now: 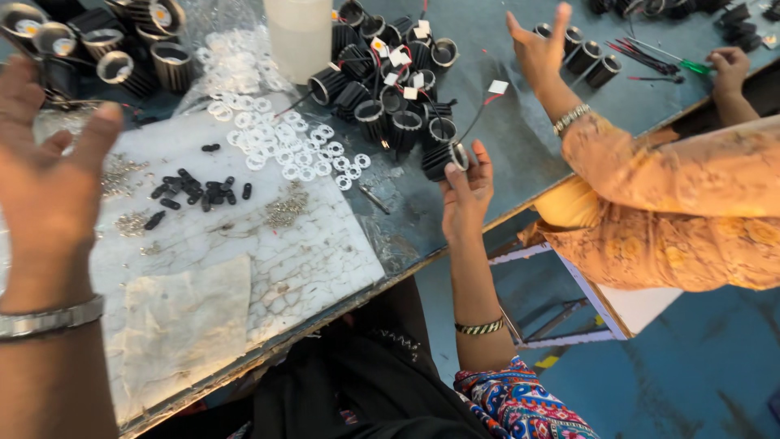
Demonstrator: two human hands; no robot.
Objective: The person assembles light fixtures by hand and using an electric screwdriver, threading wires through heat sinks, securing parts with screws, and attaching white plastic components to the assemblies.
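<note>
My left hand (49,171) is raised at the left of the view with its fingers spread and nothing in it, above the pale cracked mat (268,268). At the table's near edge, my right hand (467,195) grips a black finned cylindrical housing (444,158). A thin wire runs up from the housing to a small white connector (498,87). A pile of similar black housings (390,89) lies just beyond it.
White plastic rings (284,146), small black parts (195,191) and tiny metal screws (284,207) lie on the mat. A translucent white container (301,32) stands behind. More housings (106,49) sit top left. A co-worker in orange reaches over the table with a raised hand (540,49).
</note>
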